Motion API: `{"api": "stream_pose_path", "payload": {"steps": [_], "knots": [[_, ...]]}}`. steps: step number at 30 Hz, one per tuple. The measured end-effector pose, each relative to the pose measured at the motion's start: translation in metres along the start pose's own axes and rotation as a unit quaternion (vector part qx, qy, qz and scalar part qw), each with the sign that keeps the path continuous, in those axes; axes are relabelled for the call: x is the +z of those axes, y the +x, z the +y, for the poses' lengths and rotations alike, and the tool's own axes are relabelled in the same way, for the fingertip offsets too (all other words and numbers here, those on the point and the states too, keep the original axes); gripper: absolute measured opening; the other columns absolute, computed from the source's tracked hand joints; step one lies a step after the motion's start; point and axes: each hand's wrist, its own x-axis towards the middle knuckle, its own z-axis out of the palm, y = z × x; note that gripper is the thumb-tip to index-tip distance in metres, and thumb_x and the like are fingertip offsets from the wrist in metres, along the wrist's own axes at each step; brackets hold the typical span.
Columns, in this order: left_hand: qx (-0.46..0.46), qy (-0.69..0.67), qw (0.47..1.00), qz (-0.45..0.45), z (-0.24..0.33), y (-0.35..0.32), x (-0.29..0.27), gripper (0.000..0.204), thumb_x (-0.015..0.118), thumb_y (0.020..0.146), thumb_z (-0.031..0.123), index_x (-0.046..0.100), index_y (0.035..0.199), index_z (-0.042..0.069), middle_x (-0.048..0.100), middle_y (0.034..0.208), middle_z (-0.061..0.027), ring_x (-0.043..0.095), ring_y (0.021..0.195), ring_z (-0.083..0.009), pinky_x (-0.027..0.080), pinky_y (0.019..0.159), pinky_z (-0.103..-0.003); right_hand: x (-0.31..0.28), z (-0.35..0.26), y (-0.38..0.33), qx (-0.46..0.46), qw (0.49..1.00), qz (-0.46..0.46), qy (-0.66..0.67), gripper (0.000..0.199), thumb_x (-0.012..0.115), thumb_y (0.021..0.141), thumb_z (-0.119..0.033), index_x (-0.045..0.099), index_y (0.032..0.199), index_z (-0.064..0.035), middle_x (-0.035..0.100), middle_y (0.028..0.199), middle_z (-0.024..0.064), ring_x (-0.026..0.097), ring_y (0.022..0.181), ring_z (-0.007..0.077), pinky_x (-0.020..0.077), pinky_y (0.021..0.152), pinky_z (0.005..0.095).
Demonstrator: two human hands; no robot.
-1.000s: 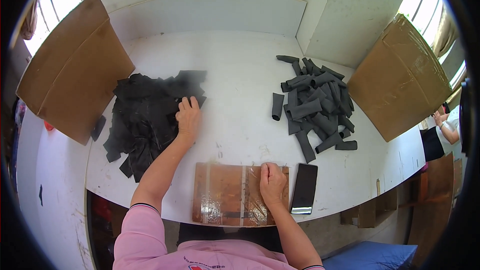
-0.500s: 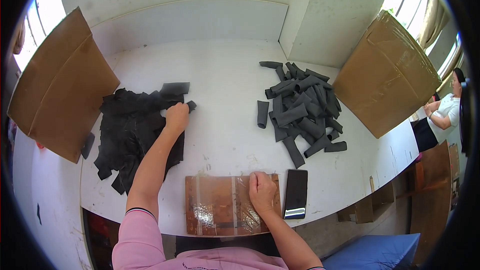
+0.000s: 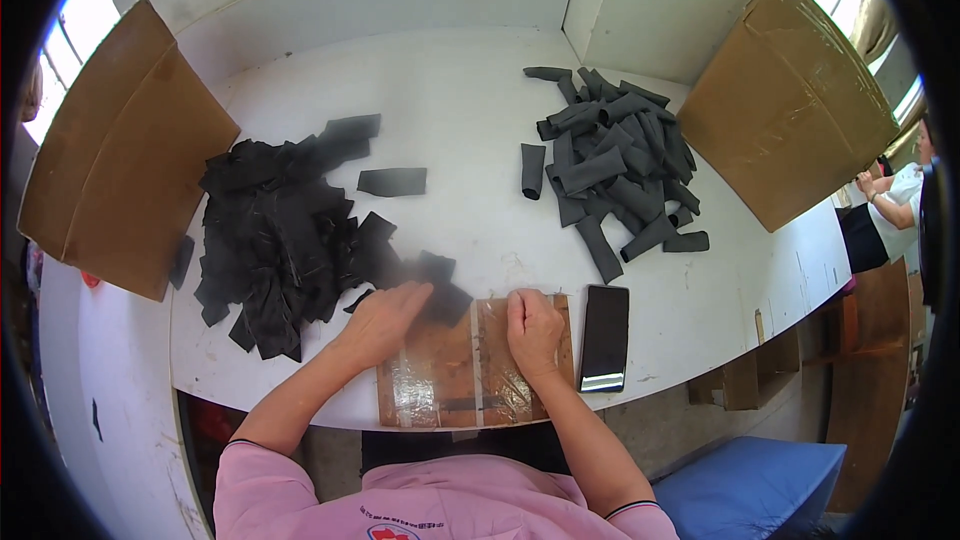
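My left hand point(image 3: 393, 318) is at the upper left edge of a taped brown board point(image 3: 455, 365), close to the table's front edge. Its fingers are together on black fabric pieces point(image 3: 442, 300), smeared by motion and partly over the board. A pile of black fabric pieces point(image 3: 285, 230) lies to the left, with a single flat dark piece point(image 3: 392, 182) to its right. My right hand point(image 3: 536, 328) rests as a fist on the board's right part. What its curled fingers hold, if anything, is hidden.
Several short dark fabric tubes point(image 3: 620, 160) are heaped at the right. Cardboard boxes stand at the left point(image 3: 125, 160) and right point(image 3: 790, 100). A black phone point(image 3: 604, 338) lies beside the board. A person in white point(image 3: 895, 200) is beyond the table at the far right.
My left hand has come from the pile toward me and right, bringing black pieces to the board. A flat piece now lies beside the pile. My right hand stays closed on the board.
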Motion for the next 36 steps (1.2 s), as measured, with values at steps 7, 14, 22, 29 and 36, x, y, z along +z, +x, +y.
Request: {"api": "stream_pose_path", "payload": {"steps": [7, 14, 22, 29, 36], "knots": [[-0.065, -0.05, 0.986, 0.147, 0.003, -0.044, 0.03, 0.04, 0.058, 0.054, -0.009, 0.044, 0.09, 0.001, 0.046, 0.111, -0.0226, 0.051, 0.09, -0.0392, 0.044, 0.074, -0.04, -0.001, 0.008, -0.007, -0.031, 0.998, 0.014, -0.059, 0.01, 0.05, 0.079, -0.014, 0.052, 0.074, -0.0059, 0.053, 0.068, 0.0116, 0.053, 0.061, 0.0305, 0.0413, 0.053, 0.0397], [-0.116, -0.048, 0.963, 0.24, 0.021, -0.067, 0.045, 0.029, 0.053, 0.057, -0.012, 0.048, 0.085, -0.004, 0.047, 0.106, -0.0208, 0.049, 0.094, -0.0359, 0.04, 0.079, -0.041, -0.003, 0.004, -0.006, -0.022, 0.999, 0.032, -0.015, 0.011, 0.05, 0.078, -0.014, 0.051, 0.074, -0.0042, 0.054, 0.068, 0.0118, 0.054, 0.061, 0.0311, 0.0425, 0.054, 0.0398], [-0.171, -0.072, 0.898, 0.398, 0.003, -0.064, 0.015, 0.006, 0.052, 0.081, 0.0, 0.051, 0.085, -0.004, 0.053, 0.08, -0.0119, 0.051, 0.074, -0.0222, 0.041, 0.069, -0.029, 0.0, 0.006, -0.006, -0.017, 0.999, 0.017, -0.026, 0.009, 0.051, 0.078, -0.012, 0.053, 0.077, -0.0033, 0.056, 0.072, 0.013, 0.056, 0.066, 0.0304, 0.044, 0.057, 0.0375], [-0.267, -0.441, 0.734, 0.443, -0.012, -0.052, -0.023, 0.018, 0.053, 0.086, 0.015, 0.052, 0.088, -0.003, 0.055, 0.076, -0.0031, 0.047, 0.07, -0.0084, 0.04, 0.067, -0.021, 0.002, 0.007, -0.008, -0.025, 0.999, 0.033, -0.014, 0.012, 0.05, 0.079, -0.015, 0.052, 0.075, -0.0037, 0.056, 0.07, 0.013, 0.055, 0.065, 0.0316, 0.0429, 0.057, 0.0403], [-0.292, -0.514, 0.688, 0.42, -0.01, -0.063, -0.015, 0.021, 0.056, 0.084, 0.017, 0.054, 0.092, -0.002, 0.057, 0.081, -0.0023, 0.052, 0.072, -0.0082, 0.042, 0.069, -0.02, 0.0, 0.005, -0.007, -0.016, 0.999, 0.024, -0.021, 0.011, 0.05, 0.079, -0.013, 0.051, 0.075, -0.0033, 0.056, 0.071, 0.0131, 0.055, 0.065, 0.0318, 0.043, 0.057, 0.04]]}}
